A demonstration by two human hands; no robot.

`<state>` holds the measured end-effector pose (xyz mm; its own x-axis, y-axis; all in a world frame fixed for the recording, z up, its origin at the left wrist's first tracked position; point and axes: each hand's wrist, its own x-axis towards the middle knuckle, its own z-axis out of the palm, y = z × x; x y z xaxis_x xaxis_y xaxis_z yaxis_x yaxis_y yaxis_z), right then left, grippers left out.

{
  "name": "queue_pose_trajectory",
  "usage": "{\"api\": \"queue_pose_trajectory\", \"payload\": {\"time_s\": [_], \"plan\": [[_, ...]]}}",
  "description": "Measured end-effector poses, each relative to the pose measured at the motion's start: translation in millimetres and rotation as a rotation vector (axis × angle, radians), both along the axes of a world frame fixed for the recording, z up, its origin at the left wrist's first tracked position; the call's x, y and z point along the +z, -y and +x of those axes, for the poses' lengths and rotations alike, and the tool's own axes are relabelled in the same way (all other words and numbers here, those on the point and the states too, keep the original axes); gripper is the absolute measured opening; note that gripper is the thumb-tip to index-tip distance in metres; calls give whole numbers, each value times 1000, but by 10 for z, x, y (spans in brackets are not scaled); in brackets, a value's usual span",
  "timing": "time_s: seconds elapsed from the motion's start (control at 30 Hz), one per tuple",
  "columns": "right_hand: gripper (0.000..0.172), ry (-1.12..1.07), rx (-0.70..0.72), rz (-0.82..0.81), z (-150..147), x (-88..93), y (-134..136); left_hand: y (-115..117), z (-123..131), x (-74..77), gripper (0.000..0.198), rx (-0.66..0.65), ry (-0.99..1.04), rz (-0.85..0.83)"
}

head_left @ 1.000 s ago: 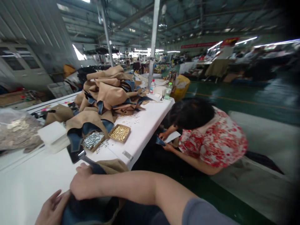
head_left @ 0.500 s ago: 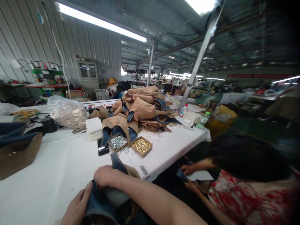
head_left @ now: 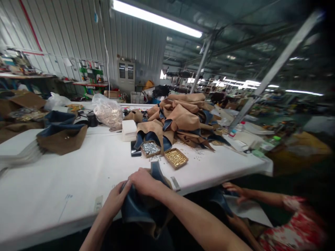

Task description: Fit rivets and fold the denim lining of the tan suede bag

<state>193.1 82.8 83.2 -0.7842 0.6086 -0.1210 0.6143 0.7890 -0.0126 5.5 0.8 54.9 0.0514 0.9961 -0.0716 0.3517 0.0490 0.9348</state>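
Observation:
A leather bag piece (head_left: 136, 209), dark blue on one face and tan on the other, hangs at the table's front edge. My left hand (head_left: 118, 196) grips its left upper edge, thumb on top. Close beside it, my right hand (head_left: 142, 181) is closed on the same edge, its fingertips hidden behind the leather. A small tray of gold studs (head_left: 176, 158) stands just beyond the hands, and to its left is a tray of silver studs (head_left: 151, 149). A dark phone (head_left: 135, 150) lies partly beside the silver tray.
A heap of tan and blue leather pieces (head_left: 183, 118) covers the table's back. White sheets (head_left: 129, 130) are stacked beside it. Farther left are a clear plastic bag (head_left: 108, 113) and a standing bag piece (head_left: 62, 137). At the right, a co-worker's hands (head_left: 237, 191) handle blue material and a white sheet.
The view has swung left, so the table contents sit farther right. Both hands still hold the bag piece. The co-worker has leaned back rightward, one hand now lifted with fingers spread.

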Motion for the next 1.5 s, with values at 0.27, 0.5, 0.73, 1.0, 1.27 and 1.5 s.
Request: {"api": "queue_pose_trajectory", "payload": {"time_s": [0.27, 0.5, 0.73, 1.0, 1.27, 1.5], "plan": [[19, -325, -58, 271, 517, 106, 331, 178, 305, 251, 66, 29, 132, 66], [23, -627, 190, 307, 1032, 100, 520, 543, 631, 627, 41, -22, 56, 156], [18, -901, 143, 392, 1342, 205, 840, 762, 772, 829, 47, -102, 130, 240], [29, -1005, 81, 409, 1429, 142, 1044, 823, 789, 893, 50, -267, 123, 276], [28, -1042, 43, 370, 1421, 67, 1170, 868, 839, 794, 36, -280, 130, 337], [29, -1084, 17, 409, 1418, 223, 1338, 940, 872, 805, 49, -251, 221, 413]]}}
